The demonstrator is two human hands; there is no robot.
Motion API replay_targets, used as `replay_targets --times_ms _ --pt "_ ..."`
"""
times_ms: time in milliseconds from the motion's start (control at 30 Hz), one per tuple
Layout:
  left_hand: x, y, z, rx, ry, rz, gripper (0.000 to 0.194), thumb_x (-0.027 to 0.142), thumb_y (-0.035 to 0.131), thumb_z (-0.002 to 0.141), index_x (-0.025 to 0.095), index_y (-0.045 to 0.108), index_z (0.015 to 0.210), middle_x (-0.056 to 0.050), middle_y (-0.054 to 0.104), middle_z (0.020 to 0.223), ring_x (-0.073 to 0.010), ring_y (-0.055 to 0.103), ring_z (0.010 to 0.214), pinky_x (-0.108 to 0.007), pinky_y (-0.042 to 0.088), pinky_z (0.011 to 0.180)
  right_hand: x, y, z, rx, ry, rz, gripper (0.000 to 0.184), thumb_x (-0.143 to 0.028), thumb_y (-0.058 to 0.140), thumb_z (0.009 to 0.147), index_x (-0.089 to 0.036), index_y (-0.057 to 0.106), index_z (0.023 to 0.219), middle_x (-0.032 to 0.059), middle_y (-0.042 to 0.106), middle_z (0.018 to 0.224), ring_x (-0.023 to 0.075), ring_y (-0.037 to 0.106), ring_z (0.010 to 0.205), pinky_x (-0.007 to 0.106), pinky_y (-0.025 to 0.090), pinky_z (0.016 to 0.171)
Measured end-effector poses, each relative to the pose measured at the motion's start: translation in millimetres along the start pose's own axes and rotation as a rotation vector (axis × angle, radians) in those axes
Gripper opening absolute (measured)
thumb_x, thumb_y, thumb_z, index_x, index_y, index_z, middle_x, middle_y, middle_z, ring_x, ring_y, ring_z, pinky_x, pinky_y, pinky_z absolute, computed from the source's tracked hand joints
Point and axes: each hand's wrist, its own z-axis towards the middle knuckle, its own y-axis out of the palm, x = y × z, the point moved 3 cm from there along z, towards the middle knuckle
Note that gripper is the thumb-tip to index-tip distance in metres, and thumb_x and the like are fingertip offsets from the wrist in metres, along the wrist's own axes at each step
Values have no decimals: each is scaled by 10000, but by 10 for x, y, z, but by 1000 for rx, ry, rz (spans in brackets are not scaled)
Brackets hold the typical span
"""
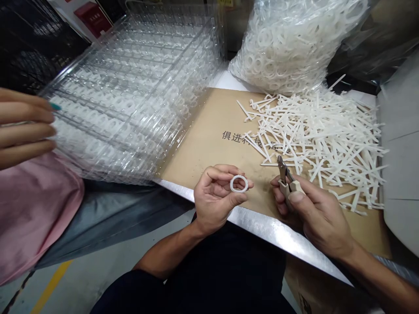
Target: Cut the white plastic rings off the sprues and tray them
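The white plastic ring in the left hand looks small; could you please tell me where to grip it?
Probably pinch the rim of the white plastic ring from the side, as the left hand does: the band is thin, the centre open, and it stands on edge.

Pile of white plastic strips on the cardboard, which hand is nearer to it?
Right. The right hand sits just below the pile, at its near edge; the left hand is farther left, clear of it.

- Left hand (214,196): holds a white plastic ring (238,176)
- Right hand (319,213): grips small steel cutters with beige handles (285,174)
- Just beyond: loose white plastic strips (321,139) on a tan cardboard sheet (209,148)
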Motion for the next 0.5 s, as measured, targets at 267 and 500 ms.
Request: replay_targets --times_ms 267,500 --pt "-20 -15 -3 10 13 66 356 123 870 806 189 608 1039 -33 700 1100 -167 787 864 -313 688 784 -19 -10 14 -1 -7 -43 339 -507 495 1068 -250 653 1223 31 632 890 165 590 666 293 492 595" --pt "-4 -5 12 -5 46 64 361 65 854 802 188 627 1054 -28 690 1120 -151 785 889 -291 675 824 -30 -1 16 -10 -15 -48 329 -504 493 1070 -264 654 1227 27 631 896 164 594 670 294 492 591"
